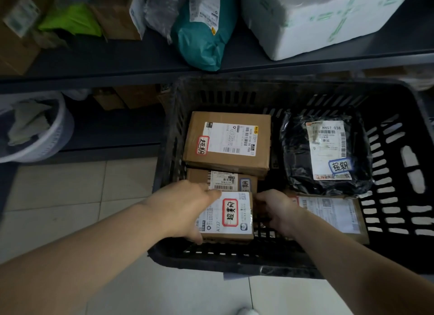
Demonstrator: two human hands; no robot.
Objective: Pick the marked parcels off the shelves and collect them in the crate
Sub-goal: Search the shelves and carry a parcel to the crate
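Note:
A black slotted crate (397,197) stands on the floor below the shelves. Inside it, my left hand (185,206) and my right hand (277,211) grip a small cardboard box (232,218) from either side; its white label carries a red-framed sticker. Behind it lies a second small box (223,177) with a blue-framed sticker, and a larger box (225,141) with a red-framed sticker rests on that one. A black plastic parcel (296,155) with a blue-framed sticker sits at the crate's right. A flat brown parcel (335,213) lies in front of it.
The dark shelf (117,61) above holds a teal bag (202,40), a white foam box (312,16), brown cartons (117,11) and a green bag (72,21). A white basket (44,136) sits on the lower shelf at the left. Pale floor tiles (70,197) lie left of the crate.

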